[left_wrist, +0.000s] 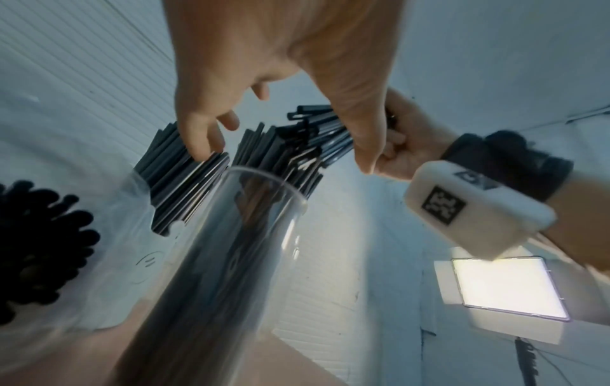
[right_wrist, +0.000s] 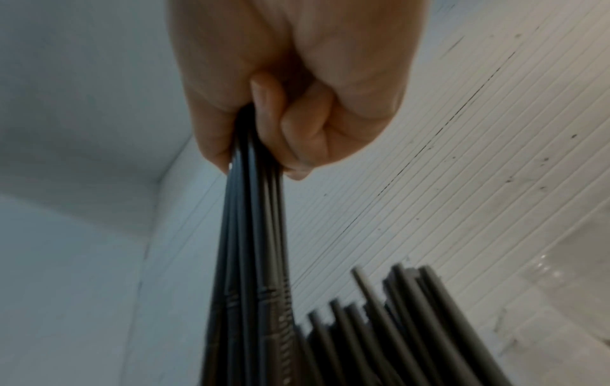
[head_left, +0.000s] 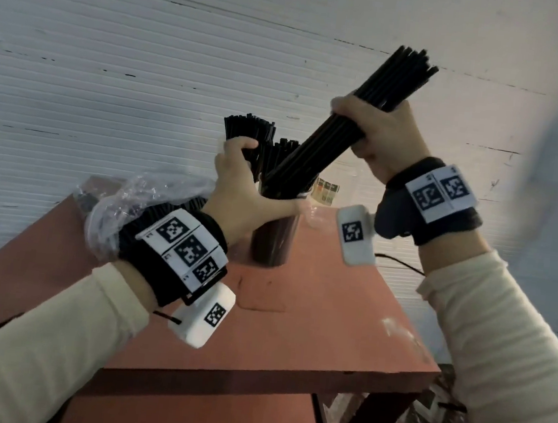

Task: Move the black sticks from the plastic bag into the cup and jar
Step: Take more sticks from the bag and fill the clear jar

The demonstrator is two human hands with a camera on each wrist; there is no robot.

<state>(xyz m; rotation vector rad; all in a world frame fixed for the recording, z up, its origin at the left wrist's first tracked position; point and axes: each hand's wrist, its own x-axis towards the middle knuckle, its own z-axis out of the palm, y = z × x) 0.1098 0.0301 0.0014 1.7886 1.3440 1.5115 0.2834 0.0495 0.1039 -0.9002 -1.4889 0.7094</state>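
A clear cup (head_left: 272,241) packed with black sticks stands on the table. My left hand (head_left: 246,177) curls round its top, thumb along the front of the rim, fingers behind. My right hand (head_left: 379,132) grips a slanted bundle of black sticks (head_left: 405,76) at mid-length; their lower ends are in the cup. Just behind the cup stands the jar, mostly hidden, its sticks (head_left: 248,129) poking up. The crumpled plastic bag (head_left: 134,196) lies to the left with more sticks inside. The left wrist view shows the cup (left_wrist: 231,248), the jar (left_wrist: 132,235) and my right hand (left_wrist: 406,146). My right hand (right_wrist: 283,117) clenches the bundle (right_wrist: 251,235).
The red-brown table (head_left: 292,333) has its front edge near me and its right corner close to my right forearm. A white ribbed wall (head_left: 115,56) rises directly behind. A small labelled box (head_left: 326,190) sits behind the cup. A bright light panel (left_wrist: 508,284) stands to the right.
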